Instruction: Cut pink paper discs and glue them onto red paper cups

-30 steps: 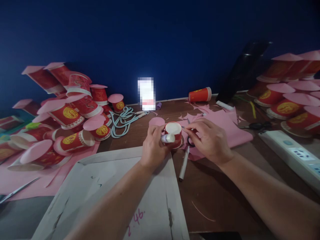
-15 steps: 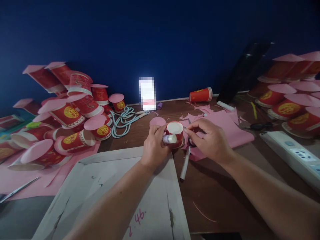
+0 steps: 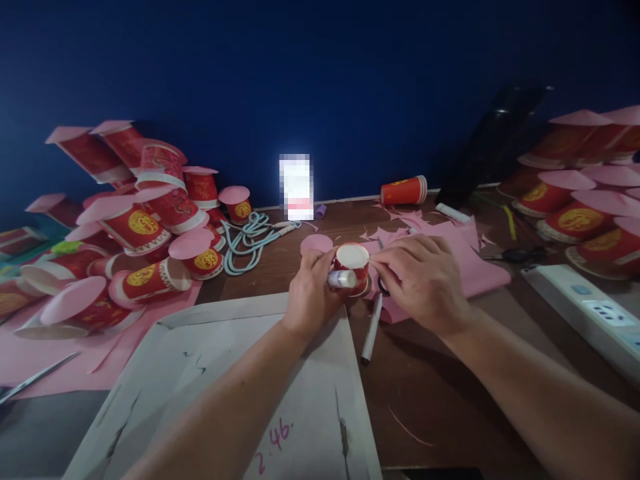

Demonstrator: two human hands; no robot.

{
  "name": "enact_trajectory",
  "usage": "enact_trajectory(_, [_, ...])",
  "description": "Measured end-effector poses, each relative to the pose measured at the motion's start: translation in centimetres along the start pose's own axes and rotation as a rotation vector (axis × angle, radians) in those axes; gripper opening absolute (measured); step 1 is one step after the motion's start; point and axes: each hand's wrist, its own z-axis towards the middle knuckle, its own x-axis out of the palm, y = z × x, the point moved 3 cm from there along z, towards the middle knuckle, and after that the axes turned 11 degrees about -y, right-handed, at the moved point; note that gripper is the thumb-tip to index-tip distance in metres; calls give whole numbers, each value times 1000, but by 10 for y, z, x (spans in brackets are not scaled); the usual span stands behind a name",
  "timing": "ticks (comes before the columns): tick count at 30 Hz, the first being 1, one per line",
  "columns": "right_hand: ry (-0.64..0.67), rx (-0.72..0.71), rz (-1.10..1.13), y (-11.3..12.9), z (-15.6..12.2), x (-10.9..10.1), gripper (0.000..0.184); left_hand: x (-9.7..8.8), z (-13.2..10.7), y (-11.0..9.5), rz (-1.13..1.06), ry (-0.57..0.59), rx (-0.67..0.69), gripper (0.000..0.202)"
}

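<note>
Currently at the edge-work stage, by my reading: an upturned red paper cup (image 3: 353, 255) stands on the bench (image 3: 415, 390) between the two hands, pale base uppermost, just beyond the corner of a flat white box (image 3: 240, 373). Left hand (image 3: 311, 297): grip closed round what looks like a glue stick (image 3: 343, 279), lying across the near side of the cup, its pale end pointing right; the same hand appears to brace the cup's left side. Whether that end is capped is too blurred to tell. Right hand (image 3: 425, 277): thumb and forefinger brought together at the cup's right edge, remaining fingers curled; cannot tell whether this grip has anything pinched. A loose pink disc (image 3: 316, 244) lies flat just behind the left hand, and a marker pen (image 3: 371, 330) on the near side of the cup. Cups with similar discs on their bases (image 3: 195, 250) are piled at left. Judgement: preparing the base, no disc on it yet. Next move seems to call for a light right-hand touch at the edge, the cup kept from tipping, and the stick angled clear of the base until wanted there.
</note>
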Motion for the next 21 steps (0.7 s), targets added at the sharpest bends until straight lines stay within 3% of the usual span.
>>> enact_trajectory(5, [30, -97, -132, 9, 7, -6, 9, 2, 0, 1, 56, -29, 29, 54])
enact_trajectory(11, [62, -66, -158, 9, 4, -8, 11, 1, -1, 2, 20, -33, 30, 51])
enact_trajectory(17, [-101, 95, -130, -7, -1, -3, 6, 2, -3, 4, -8, -62, 52, 57])
enact_trajectory(21, [-202, 178, 110, -6, -6, -1, 7, -6, -6, 6, -67, -123, 41, 56])
